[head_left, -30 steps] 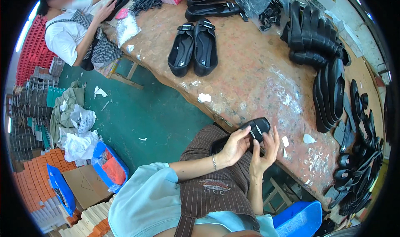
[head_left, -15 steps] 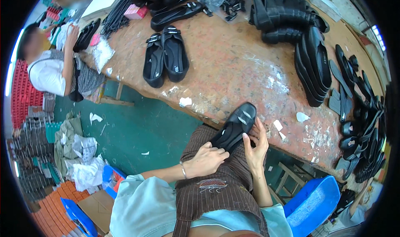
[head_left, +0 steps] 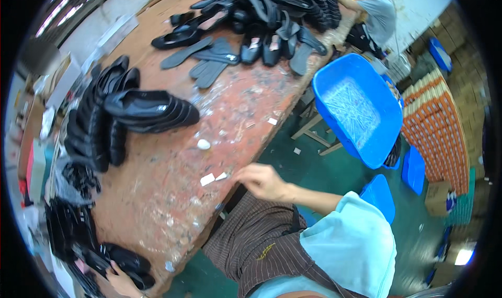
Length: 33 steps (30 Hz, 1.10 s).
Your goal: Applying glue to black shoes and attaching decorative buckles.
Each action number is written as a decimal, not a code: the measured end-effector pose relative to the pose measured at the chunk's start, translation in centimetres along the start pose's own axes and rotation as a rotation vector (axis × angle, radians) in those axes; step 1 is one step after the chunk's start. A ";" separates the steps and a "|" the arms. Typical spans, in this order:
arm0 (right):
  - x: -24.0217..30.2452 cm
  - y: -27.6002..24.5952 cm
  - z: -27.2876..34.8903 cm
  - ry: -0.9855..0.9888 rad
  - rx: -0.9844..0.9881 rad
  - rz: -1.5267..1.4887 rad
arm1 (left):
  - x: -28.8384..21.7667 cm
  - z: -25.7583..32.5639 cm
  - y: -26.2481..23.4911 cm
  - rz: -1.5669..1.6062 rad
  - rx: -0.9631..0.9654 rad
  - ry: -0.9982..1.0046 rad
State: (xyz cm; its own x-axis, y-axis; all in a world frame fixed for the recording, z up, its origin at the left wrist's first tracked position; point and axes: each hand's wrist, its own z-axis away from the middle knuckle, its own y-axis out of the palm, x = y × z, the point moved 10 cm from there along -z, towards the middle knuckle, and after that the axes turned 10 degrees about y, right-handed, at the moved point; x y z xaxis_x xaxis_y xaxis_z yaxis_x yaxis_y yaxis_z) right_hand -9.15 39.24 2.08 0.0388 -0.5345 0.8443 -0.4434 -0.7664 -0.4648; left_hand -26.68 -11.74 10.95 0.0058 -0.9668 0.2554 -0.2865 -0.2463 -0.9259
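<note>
At the lower left, my left hand (head_left: 120, 281) is closed at a black shoe (head_left: 94, 260), its wrist cut off by the frame edge. Beside those fingers, another black shoe (head_left: 125, 257) rests on the table. My right hand (head_left: 261, 183) hovers by the table's near edge, fingers curled and pinched together. What they hold, if anything, I cannot make out. Close to its fingertips lie a white rectangular scrap (head_left: 207, 180) and a smaller pointed white scrap (head_left: 221, 176).
The worn reddish table (head_left: 172, 193) carries nested black shoes (head_left: 151, 109), grey insoles (head_left: 212, 62) and a heap of black shoes (head_left: 251, 15). Right of it, a large blue basin (head_left: 358, 109) sits on a wooden stool (head_left: 314, 133). Another person (head_left: 377, 18) sits beyond; orange stacks (head_left: 436, 130) stand farther right.
The view has swung right. The black shoe is gone from my lap; my left hand has reached far left to a black shoe, and my right hand is now by the table edge.
</note>
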 end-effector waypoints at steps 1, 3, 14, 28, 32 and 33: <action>-1.2 -4.1 0.3 0.035 -0.108 0.120 | -3.3 0.0 0.3 -0.167 -0.199 0.230; -4.1 -11.7 0.1 0.129 -0.348 0.250 | -0.9 -0.2 5.9 -0.012 0.302 -0.136; -18.5 -38.2 -13.7 0.258 -0.693 1.180 | -29.8 6.9 -0.2 0.623 0.077 0.634; -36.6 -56.2 -30.4 0.400 -0.601 1.122 | -39.5 10.3 2.8 0.434 0.153 0.835; -39.6 -57.9 -29.4 0.353 -0.778 1.106 | -39.6 10.0 3.2 0.435 0.109 0.828; -39.8 -58.3 -29.3 0.382 -0.794 1.095 | -39.3 10.1 3.7 0.412 0.111 0.821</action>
State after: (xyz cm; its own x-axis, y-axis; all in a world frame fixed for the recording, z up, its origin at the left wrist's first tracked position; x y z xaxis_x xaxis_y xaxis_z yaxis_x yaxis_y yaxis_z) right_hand -11.04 115.64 3.45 -0.8363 -0.4947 0.2363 -0.4760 0.4414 -0.7607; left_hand -18.28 24.65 -5.35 -0.7690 -0.6388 -0.0219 -0.0218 0.0604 -0.9979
